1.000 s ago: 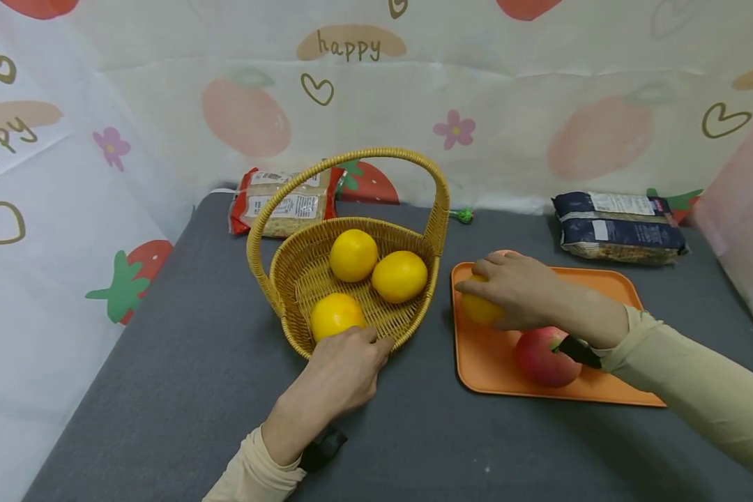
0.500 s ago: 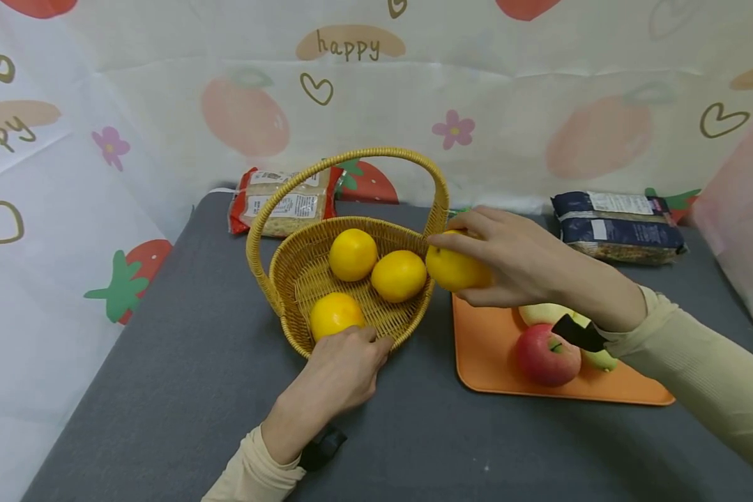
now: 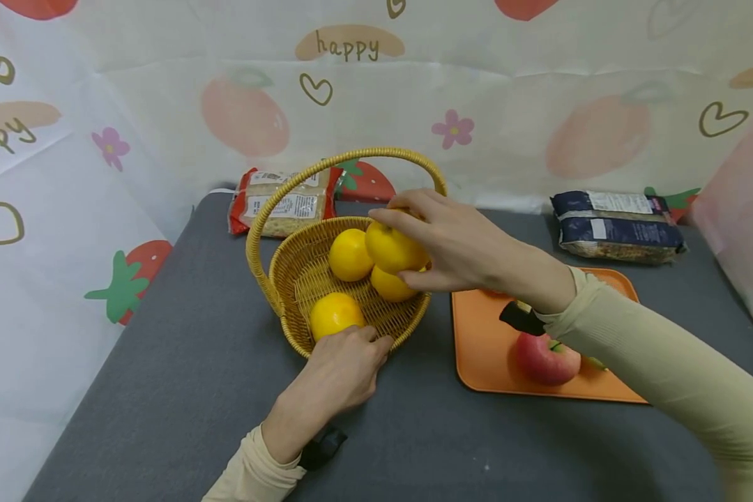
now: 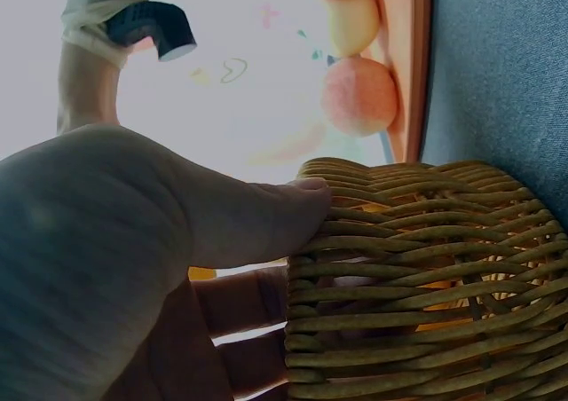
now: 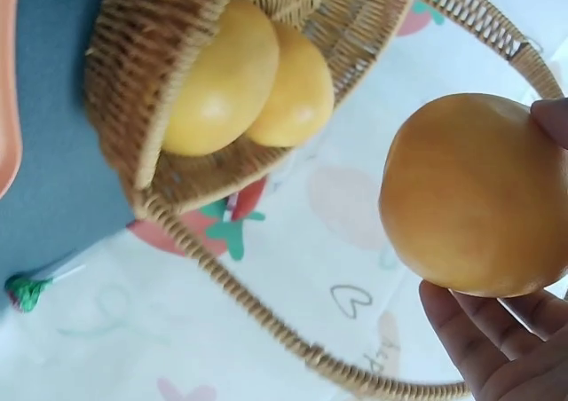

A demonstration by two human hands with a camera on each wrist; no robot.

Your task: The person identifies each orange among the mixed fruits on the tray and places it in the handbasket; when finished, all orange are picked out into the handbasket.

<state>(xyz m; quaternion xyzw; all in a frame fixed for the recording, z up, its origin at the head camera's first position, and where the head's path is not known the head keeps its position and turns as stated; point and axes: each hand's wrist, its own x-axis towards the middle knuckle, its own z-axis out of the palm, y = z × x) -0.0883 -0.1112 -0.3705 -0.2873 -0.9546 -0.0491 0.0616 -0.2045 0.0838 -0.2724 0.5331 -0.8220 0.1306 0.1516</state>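
My right hand holds a round yellow-orange orange over the right side of a wicker basket, under its arched handle. In the right wrist view, the thumb and fingertips grip the smooth orange from opposite sides. Three similar yellow fruits sit in the basket; one of them is partly covered by the held orange. My left hand grips the basket's near rim. In the left wrist view, its thumb lies on the outside of the weave while the fingers reach inside.
Right of the basket lies an orange tray with a red apple and other fruit, partly hidden by the right arm. A red-edged bag lies behind the basket, a dark blue bag at back right. Printed cloth hangs behind.
My right hand has lifted the orange off the tray and carried it left, past the basket's right rim, to above the fruit inside. My left hand has stayed on the rim.
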